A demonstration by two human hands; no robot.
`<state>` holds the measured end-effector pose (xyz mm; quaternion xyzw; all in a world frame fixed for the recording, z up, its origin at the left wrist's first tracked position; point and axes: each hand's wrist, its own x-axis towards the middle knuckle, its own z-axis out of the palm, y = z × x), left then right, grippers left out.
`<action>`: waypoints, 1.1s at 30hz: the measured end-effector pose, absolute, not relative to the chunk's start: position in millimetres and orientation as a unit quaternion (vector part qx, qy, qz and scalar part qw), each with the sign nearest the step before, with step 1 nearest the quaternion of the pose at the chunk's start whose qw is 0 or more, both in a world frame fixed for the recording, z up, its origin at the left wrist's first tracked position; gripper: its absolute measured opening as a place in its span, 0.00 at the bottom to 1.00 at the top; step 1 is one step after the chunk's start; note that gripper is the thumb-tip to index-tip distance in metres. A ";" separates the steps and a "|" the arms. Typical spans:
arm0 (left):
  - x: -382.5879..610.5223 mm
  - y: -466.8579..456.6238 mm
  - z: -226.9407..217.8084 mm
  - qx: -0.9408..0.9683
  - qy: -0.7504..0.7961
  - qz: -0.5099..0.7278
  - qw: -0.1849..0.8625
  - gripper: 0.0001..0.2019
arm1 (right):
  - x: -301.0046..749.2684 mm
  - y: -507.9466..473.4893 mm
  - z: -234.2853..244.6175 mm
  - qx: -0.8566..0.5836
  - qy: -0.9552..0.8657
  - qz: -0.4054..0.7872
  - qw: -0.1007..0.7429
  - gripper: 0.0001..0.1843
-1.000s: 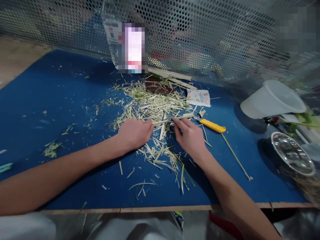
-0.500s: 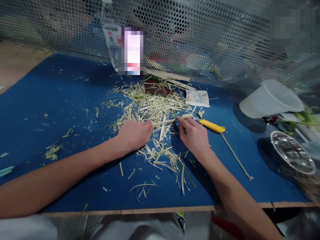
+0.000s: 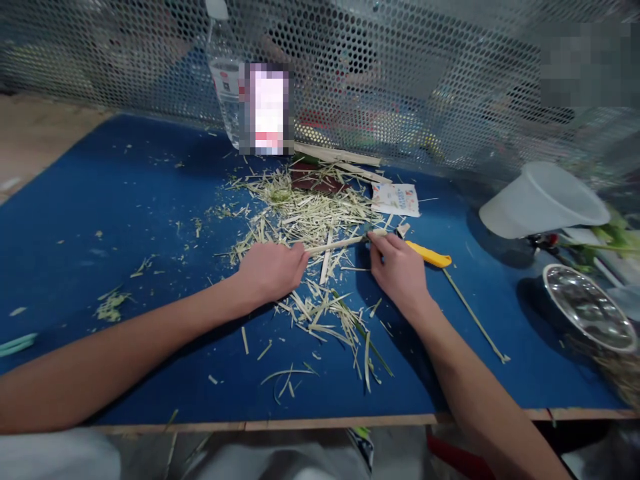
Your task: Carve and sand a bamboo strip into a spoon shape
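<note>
A thin pale plant strip [image 3: 337,245] is stretched nearly level between both hands, just over a heap of shavings [image 3: 315,213]. My left hand [image 3: 274,270] is closed on the strip's left end. Farther right, my right hand [image 3: 397,267] is closed in a pinch at the strip, with a small dark piece [image 3: 367,235] at its fingertips; what kind of piece it is I cannot make out. The strip's right end [image 3: 380,233] shows just past those fingers. Behind the right hand lies a yellow utility knife [image 3: 430,255], its front part hidden by the hand.
A white packet [image 3: 395,199] and longer pale strips [image 3: 340,155] lie behind the heap. A bottle [image 3: 225,87] and a blurred phone [image 3: 269,110] stand by the perforated metal screen [image 3: 400,80]. At right are a tilted plastic cup [image 3: 540,200] and a metal bowl [image 3: 590,307].
My right hand has slid a little to the right along the strip, so more of it shows between the hands. My left hand has stayed nearly in place. The view has shifted slightly.
</note>
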<state>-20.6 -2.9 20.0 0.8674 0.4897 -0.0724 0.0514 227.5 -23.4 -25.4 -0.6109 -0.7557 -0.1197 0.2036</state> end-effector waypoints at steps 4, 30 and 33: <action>-20.7 -3.5 18.3 0.868 0.490 -0.062 0.047 0.26 | 215.6 -27.0 -26.0 -0.557 -0.800 -0.100 0.200 0.21; -20.6 -3.0 18.3 0.870 0.487 -0.063 0.043 0.26 | 205.6 -29.4 -26.8 -0.550 -0.802 -0.110 0.204 0.19; -21.1 -3.0 17.6 0.871 0.485 -0.060 0.047 0.25 | 223.4 -23.6 -24.6 -0.598 -0.762 -0.127 0.215 0.19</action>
